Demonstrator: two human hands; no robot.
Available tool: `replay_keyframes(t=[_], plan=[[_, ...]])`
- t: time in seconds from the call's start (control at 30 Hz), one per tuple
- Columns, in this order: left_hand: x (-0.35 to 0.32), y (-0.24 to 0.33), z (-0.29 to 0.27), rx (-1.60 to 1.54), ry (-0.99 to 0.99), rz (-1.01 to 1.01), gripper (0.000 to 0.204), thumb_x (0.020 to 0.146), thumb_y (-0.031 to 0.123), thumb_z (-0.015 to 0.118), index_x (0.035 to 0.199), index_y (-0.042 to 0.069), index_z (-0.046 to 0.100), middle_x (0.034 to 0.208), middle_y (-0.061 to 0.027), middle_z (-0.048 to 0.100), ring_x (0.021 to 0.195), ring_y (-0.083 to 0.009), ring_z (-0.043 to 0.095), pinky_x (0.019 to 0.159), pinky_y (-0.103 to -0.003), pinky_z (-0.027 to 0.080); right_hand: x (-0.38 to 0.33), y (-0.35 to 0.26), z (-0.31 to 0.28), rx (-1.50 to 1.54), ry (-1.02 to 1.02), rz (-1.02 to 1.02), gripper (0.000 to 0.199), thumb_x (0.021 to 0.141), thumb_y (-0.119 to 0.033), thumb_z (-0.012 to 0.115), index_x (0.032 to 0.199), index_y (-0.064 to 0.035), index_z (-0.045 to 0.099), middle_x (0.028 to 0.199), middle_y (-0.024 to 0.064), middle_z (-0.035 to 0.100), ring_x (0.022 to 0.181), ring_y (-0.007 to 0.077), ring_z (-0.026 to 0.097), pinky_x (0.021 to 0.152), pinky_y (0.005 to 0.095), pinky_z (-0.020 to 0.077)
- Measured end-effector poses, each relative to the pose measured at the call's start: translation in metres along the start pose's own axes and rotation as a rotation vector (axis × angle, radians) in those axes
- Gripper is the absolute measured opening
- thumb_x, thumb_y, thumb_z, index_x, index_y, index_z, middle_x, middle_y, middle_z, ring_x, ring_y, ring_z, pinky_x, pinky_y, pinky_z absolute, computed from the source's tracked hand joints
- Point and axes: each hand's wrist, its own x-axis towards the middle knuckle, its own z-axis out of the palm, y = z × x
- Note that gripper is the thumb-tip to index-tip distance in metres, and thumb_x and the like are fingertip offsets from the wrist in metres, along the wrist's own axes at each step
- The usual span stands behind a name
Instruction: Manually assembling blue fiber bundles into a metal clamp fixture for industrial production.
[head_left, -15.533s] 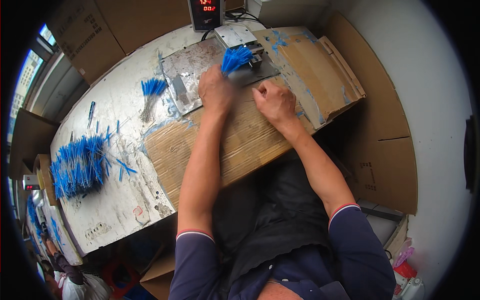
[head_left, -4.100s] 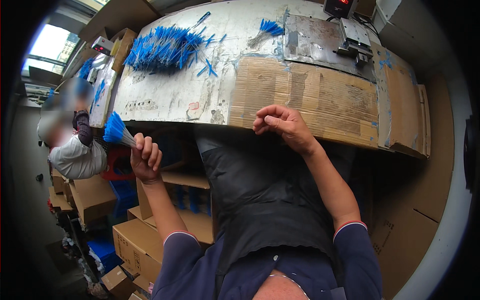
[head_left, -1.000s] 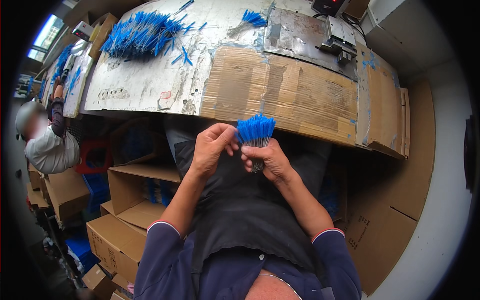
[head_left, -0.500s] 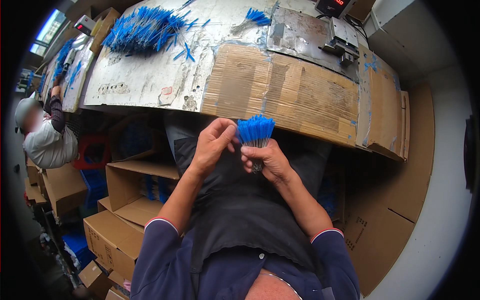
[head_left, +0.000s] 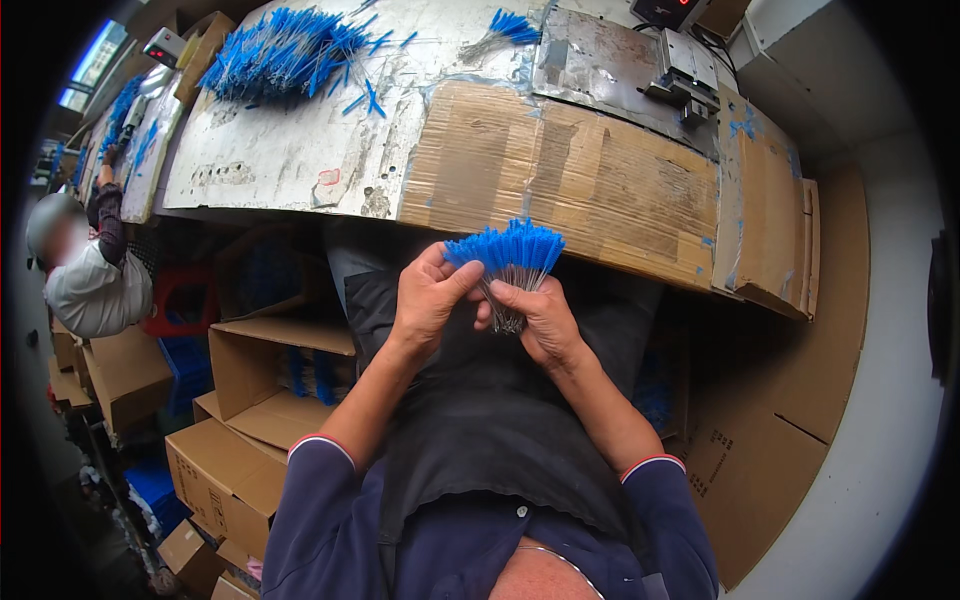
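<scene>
Our left hand (head_left: 425, 295) and right hand (head_left: 535, 318) both stay closed on one bunch of blue-tipped sticks (head_left: 510, 262), held upright over our lap, just short of the cardboard-covered bench (head_left: 560, 180); since a moment ago the bunch has barely shifted, so we judge the evening-up continues; a bigger blue pile (head_left: 285, 50) lies far left on the bench.

Bright, even daylight; sharp centre (fisheye rim bends, darkens).
</scene>
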Motion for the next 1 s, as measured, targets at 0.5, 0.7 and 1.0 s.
replay_keyframes(t=[0.5, 0.7, 1.0], plan=[[-0.01, 0.003, -0.011, -0.048, -0.301, -0.124, 0.031, 0.099, 0.022, 0.068, 0.118, 0.0, 0.058, 0.093, -0.0058, 0.067, 0.066, -0.0092, 0.06, 0.051, -0.025, 0.049, 0.0, 0.003, -0.003, 0.023, -0.168, 0.015, 0.024, 0.097, -0.012, 0.066, 0.116, 0.0019, 0.064, 0.095, 0.0132, 0.072, 0.078, 0.0238, 0.073, 0.072, 0.038, 0.0632], [-0.015, 0.001, 0.0, 0.046, 0.003, -0.029, 0.028, 0.09, 0.007, 0.078, 0.109, 0.005, 0.057, 0.09, -0.0016, 0.064, 0.074, -0.0066, 0.06, 0.06, -0.024, 0.051, -0.003, -0.003, 0.001, -0.035, -0.212, 0.059, 0.033, 0.097, -0.014, 0.067, 0.125, 0.0024, 0.059, 0.106, 0.0146, 0.07, 0.089, 0.0283, 0.074, 0.08, 0.0398, 0.0635], [-0.017, -0.009, -0.004, 0.113, 0.021, -0.019, 0.032, 0.088, 0.01, 0.08, 0.112, 0.005, 0.06, 0.092, -0.0011, 0.064, 0.075, -0.0057, 0.057, 0.062, -0.021, 0.05, -0.002, 0.0, -0.003, 0.002, -0.262, 0.064, 0.038, 0.093, -0.013, 0.07, 0.126, 0.001, 0.058, 0.104, 0.0147, 0.071, 0.088, 0.0272, 0.074, 0.08, 0.0386, 0.0631]])
